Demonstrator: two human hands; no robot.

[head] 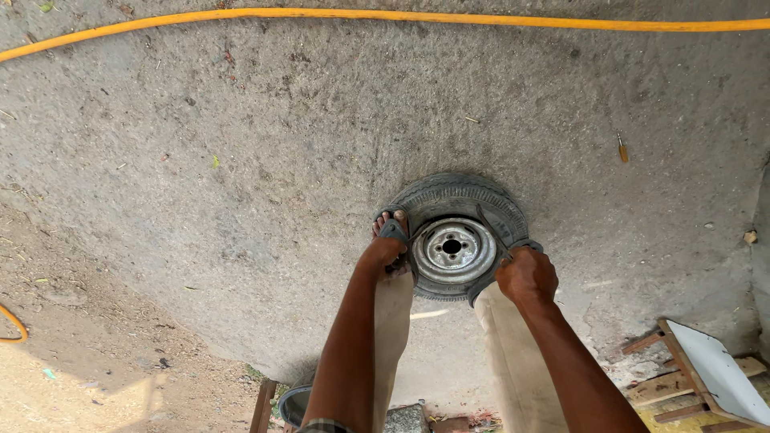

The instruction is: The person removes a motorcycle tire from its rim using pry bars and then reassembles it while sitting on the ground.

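1. Tyre (449, 196) with its silver steel rim (453, 250) lies flat on the concrete floor (265, 144), hub facing up.
2. Right hand (527, 275) has its fingers closed around a dark lever (491, 226) angled across the tyre's right edge.
3. Left hand (383, 250) presses the tyre's left edge beside a sandalled foot (391, 228); its fingers are hidden.
4. Yellow hose (401, 16) runs along the far floor.

Below me, a rough concrete floor (265, 144) carries a small tyre (457, 238) lying flat, a yellow hose (449, 18) and a screwdriver (622, 149).
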